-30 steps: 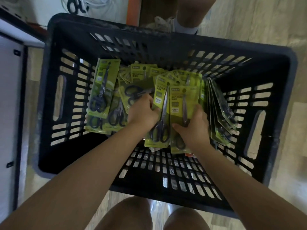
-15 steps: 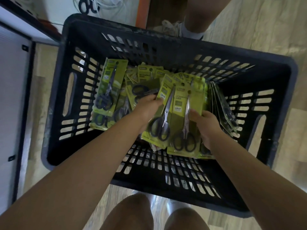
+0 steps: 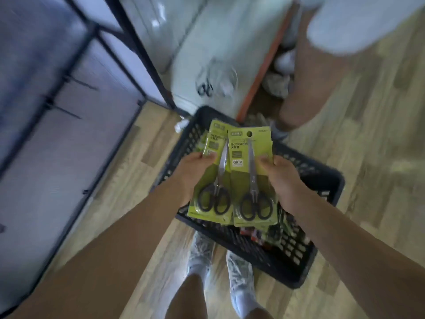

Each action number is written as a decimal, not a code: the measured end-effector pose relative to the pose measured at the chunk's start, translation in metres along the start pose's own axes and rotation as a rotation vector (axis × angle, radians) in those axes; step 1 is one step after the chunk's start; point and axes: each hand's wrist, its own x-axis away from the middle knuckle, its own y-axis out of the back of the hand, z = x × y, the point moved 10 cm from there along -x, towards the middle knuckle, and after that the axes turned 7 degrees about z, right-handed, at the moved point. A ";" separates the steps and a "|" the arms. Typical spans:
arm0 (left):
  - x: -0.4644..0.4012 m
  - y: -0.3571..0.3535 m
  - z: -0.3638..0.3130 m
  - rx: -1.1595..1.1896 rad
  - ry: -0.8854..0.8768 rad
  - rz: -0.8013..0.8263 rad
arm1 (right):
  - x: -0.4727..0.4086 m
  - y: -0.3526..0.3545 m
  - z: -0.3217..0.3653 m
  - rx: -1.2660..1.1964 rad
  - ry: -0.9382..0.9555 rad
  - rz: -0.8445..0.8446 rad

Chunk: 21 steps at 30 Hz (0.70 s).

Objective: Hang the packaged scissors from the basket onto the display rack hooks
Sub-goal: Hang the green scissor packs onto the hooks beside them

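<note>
Packaged scissors (image 3: 232, 180) sat fanned in both hands above the black basket (image 3: 299, 261), left hand (image 3: 193, 173) and right hand (image 3: 280, 178) each pinching a stack's edge, none hung yet, more packs left in the basket, rack hooks (image 3: 66, 113) empty at left.
</note>
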 end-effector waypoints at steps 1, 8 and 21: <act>0.024 0.005 -0.028 0.023 -0.057 -0.010 | 0.020 -0.005 0.042 0.038 0.083 0.004; 0.251 0.059 -0.236 0.132 -0.506 -0.154 | 0.214 -0.053 0.313 0.170 0.604 0.130; 0.630 0.157 -0.346 0.316 -1.016 -0.502 | 0.527 -0.134 0.510 -0.037 0.970 0.554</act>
